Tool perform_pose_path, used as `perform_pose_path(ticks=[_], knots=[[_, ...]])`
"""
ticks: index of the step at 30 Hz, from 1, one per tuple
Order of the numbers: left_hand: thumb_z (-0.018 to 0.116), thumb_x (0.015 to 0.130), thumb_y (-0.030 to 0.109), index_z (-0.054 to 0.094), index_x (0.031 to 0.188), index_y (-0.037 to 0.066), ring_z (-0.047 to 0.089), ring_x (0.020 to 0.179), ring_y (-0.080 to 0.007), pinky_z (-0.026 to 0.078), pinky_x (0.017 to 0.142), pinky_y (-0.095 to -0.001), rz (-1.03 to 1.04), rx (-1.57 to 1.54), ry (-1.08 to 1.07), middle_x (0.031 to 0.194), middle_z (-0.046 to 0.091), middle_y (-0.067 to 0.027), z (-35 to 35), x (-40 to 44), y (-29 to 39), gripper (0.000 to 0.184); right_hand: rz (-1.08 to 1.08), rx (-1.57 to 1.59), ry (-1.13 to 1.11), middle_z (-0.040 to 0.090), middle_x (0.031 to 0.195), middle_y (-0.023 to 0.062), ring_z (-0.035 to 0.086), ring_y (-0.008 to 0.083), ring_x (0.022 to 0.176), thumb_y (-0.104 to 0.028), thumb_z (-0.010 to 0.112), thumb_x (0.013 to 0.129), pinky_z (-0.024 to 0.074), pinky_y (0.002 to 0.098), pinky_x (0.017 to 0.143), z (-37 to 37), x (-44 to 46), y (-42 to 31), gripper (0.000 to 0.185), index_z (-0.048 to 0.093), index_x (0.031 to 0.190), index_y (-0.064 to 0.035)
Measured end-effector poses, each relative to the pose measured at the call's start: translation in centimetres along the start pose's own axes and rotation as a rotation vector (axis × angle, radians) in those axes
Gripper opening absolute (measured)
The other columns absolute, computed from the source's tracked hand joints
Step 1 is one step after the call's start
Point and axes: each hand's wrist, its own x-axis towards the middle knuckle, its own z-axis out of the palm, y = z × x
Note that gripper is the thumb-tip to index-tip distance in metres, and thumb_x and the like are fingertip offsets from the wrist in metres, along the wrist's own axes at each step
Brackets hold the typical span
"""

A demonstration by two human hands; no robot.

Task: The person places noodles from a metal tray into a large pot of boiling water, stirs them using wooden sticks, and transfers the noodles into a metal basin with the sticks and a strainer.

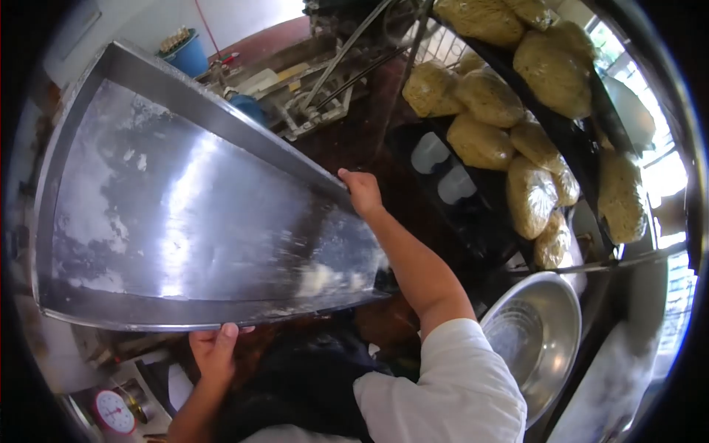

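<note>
A large, shallow metal tray (221,199) with raised sides fills the left and middle of the view, tilted, with whitish residue on its inner surface. My left hand (214,351) grips the tray's near edge at the bottom, thumb against the rim and the other fingers partly hidden beneath it. On the far long side, my right hand (360,192) is closed round the rim, its arm reaching across from the lower right.
Plastic-wrapped yellowish bundles (484,96) sit on dark shelves at the upper right. A metal bowl (532,340) stands at the lower right. A red-rimmed dial scale (115,411) is at the lower left. Behind the tray are a blue bucket (188,55) and a metal frame (317,107).
</note>
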Motion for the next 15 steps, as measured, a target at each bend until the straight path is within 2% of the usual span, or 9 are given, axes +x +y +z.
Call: perform_pose_path(ticks=[4, 5, 7, 10, 12, 14, 15], knots=[[0.061, 0.093, 0.025, 0.064, 0.1, -0.002, 0.067, 0.08, -0.0194, 0.056, 0.074, -0.0347, -0.073, -0.094, -0.025, 0.092, 0.069, -0.0124, 1.3, 2.8, 2.5, 0.028, -0.007, -0.004, -0.006, 0.046, 0.055, 0.007, 0.044, 0.0164, 0.056, -0.038, 0.061, 0.088, 0.039, 0.0357, 0.059, 1.0, 2.3, -0.7, 0.048, 0.055, 0.062, 0.0023], [0.061, 0.092, 0.021, 0.064, 0.099, -0.003, 0.066, 0.082, -0.0198, 0.056, 0.076, -0.0359, -0.108, -0.122, -0.012, 0.093, 0.068, -0.0133, 1.4, 2.7, 2.7, 0.026, -0.008, -0.024, -0.014, 0.046, 0.055, 0.0069, 0.044, 0.0159, 0.055, -0.037, 0.061, 0.088, 0.0388, 0.0356, 0.058, 1.1, 2.6, -1.0, 0.048, 0.055, 0.062, 0.0023], [0.061, 0.091, 0.013, 0.065, 0.097, -0.006, 0.066, 0.086, -0.0206, 0.057, 0.08, -0.0381, -0.166, -0.192, 0.032, 0.093, 0.067, -0.0152, -0.1, 3.4, 2.1, 0.02, 0.005, -0.052, -0.026, 0.046, 0.055, 0.0067, 0.044, 0.0148, 0.056, -0.037, 0.061, 0.088, 0.0385, 0.0351, 0.057, 2.3, 4.1, -0.7, 0.048, 0.055, 0.062, 0.0025], [0.061, 0.091, 0.012, 0.065, 0.097, -0.006, 0.066, 0.087, -0.0216, 0.057, 0.079, -0.0383, -0.218, -0.298, 0.104, 0.094, 0.068, -0.0158, -4.1, 4.4, -1.1, 0.019, 0.094, -0.039, -0.077, 0.045, 0.056, 0.0055, 0.042, 0.0122, 0.056, -0.035, 0.061, 0.088, 0.0377, 0.034, 0.056, 6.4, 5.9, -2.8, 0.046, 0.055, 0.061, 0.0021], [0.06, 0.092, 0.014, 0.064, 0.1, -0.004, 0.067, 0.088, -0.0224, 0.058, 0.078, -0.0385, -0.26, -0.39, 0.192, 0.096, 0.068, -0.0152, -7.2, 5.4, -1.0, 0.02, 0.061, -0.198, -0.206, 0.05, 0.056, 0.0083, 0.048, 0.0154, 0.056, -0.034, 0.058, 0.09, 0.0393, 0.0349, 0.056, 9.2, 7.8, -2.8, 0.044, 0.059, 0.062, 0.0003], [0.059, 0.093, 0.016, 0.064, 0.102, -0.002, 0.068, 0.088, -0.0233, 0.058, 0.076, -0.0387, -0.295, -0.503, 0.239, 0.099, 0.069, -0.0146, -10.7, 6.9, -1.4, 0.021, -0.1, -0.469, -0.33, 0.059, 0.065, 0.0155, 0.058, 0.0262, 0.064, -0.034, 0.054, 0.092, 0.0429, 0.04, 0.061, 13.5, 9.7, -1.7, 0.044, 0.062, 0.064, -0.0014], [0.057, 0.094, 0.02, 0.061, 0.101, 0.001, 0.068, 0.082, -0.0228, 0.058, 0.073, -0.0389, -0.292, -0.51, 0.284, 0.093, 0.069, -0.0125, -12.7, 7.9, -1.1, 0.021, -0.183, -0.603, -0.372, 0.063, 0.069, 0.0191, 0.063, 0.0316, 0.068, -0.034, 0.051, 0.094, 0.0447, 0.0426, 0.063, 15.7, 10.5, -2.4, 0.044, 0.063, 0.066, -0.0022]])
